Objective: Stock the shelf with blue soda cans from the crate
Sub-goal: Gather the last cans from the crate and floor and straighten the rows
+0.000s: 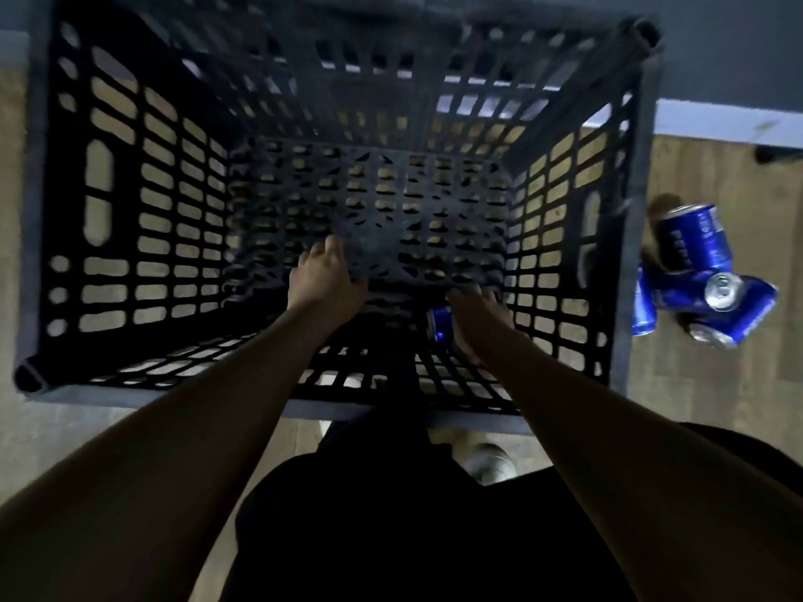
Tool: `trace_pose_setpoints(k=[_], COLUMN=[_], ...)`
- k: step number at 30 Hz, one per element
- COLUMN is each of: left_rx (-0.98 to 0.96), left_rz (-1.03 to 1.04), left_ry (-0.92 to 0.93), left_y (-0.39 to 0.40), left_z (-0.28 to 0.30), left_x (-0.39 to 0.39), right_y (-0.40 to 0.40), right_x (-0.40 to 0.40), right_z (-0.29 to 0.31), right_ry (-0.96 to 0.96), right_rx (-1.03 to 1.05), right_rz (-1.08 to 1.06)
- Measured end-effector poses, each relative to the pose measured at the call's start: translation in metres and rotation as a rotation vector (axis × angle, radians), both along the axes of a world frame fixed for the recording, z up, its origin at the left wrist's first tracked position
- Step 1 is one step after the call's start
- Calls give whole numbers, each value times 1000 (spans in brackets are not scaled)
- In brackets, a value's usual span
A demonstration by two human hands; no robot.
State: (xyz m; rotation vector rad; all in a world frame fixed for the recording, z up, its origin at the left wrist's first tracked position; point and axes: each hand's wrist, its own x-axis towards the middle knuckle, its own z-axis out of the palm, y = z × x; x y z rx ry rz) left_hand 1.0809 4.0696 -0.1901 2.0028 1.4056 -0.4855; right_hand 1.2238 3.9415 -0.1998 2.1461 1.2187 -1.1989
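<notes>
a black lattice crate (130, 210) stands on a wooden floor (704, 384), seen from straight above. both bare arms reach down inside it. the left hand (326, 275) is low over the crate's bottom near the near wall, fingers loosely curled with nothing in them. the right hand (476, 319) is at the crate's near right corner, wrapped around a blue soda can (441, 323) that shows just to its left. outside the crate, just beyond its right wall, a cluster of blue cans (712, 275) lies tumbled on the floor, touching one another.
</notes>
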Motion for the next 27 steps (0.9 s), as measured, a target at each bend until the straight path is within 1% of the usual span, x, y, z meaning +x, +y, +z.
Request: trace_pose_setpoints(k=[3, 7, 11, 15, 18, 20, 22, 24, 27], left_rx=[14, 20, 25, 45, 26, 15, 17, 25, 42], left_rz=[-28, -38, -1, -15, -24, -24, -23, -41, -108], left_ry=[-2, -23, -38, -26, -12, -13, -25, -30, -65], left_y=[3, 10, 14, 9, 9, 9, 7, 5, 1], left_z=[-19, -30, -30, -27, -16, 3, 30, 66, 131], left_x=[1, 1, 3, 3, 4, 6, 8, 11, 17], right_y=[3, 3, 1, 0, 2, 5, 11, 18, 30], right_x=[5, 9, 11, 14, 14, 13, 11, 11, 16], right_z=[-20, -36, -39, -36, -27, -12, 14, 52, 123], right_ry=[-76, -104, -65, -10, -3, -17, -37, -56, -89], right_rx=[-54, -115, -112, -92, -56, -30, 15, 68, 150], right_rz=[245, 373, 366, 313, 316, 320, 263, 227, 267])
